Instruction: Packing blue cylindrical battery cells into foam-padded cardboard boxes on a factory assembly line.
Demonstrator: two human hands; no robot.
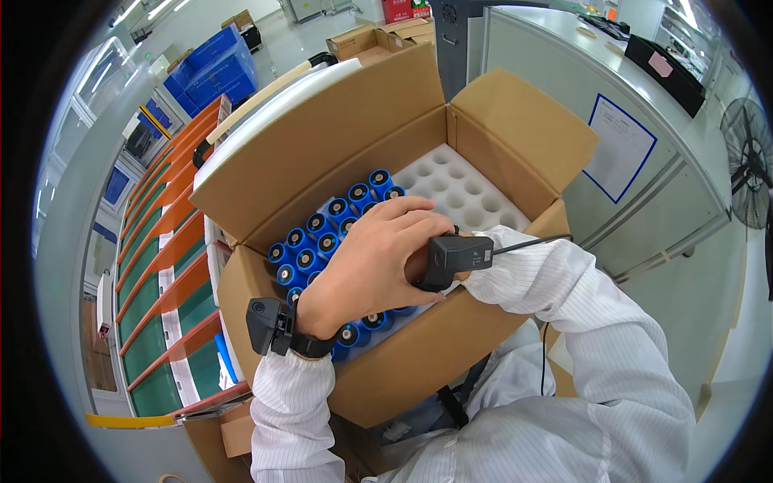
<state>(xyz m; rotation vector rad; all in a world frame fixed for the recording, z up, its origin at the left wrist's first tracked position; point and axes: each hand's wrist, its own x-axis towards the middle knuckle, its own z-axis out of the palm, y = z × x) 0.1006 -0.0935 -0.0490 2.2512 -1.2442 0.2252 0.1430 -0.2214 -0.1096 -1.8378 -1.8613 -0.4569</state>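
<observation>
My left hand [374, 258] is above the open cardboard box [338, 137], its fingers stretched toward the right and its thumb held apart from them. It overlaps my right hand [417, 264], which is mostly hidden behind it and behind the black camera unit [459, 256] on my right wrist. Whether the right fingers hold anything cannot be seen. Below the hands, several blue cylinders [316, 224] with dark ringed tops, resembling battery cells, stand upright in rows in the box's left part. White foam [435, 183] with round holes shows in its right part.
An orange-framed rack [173, 278] with green panels stands at the left, beside a pale trolley-like handle [258, 98]. Blue boxes [216, 68] sit farther back. To the right is a white-topped bench [555, 36] with a black bin [664, 72]; a fan [747, 149] is beyond it.
</observation>
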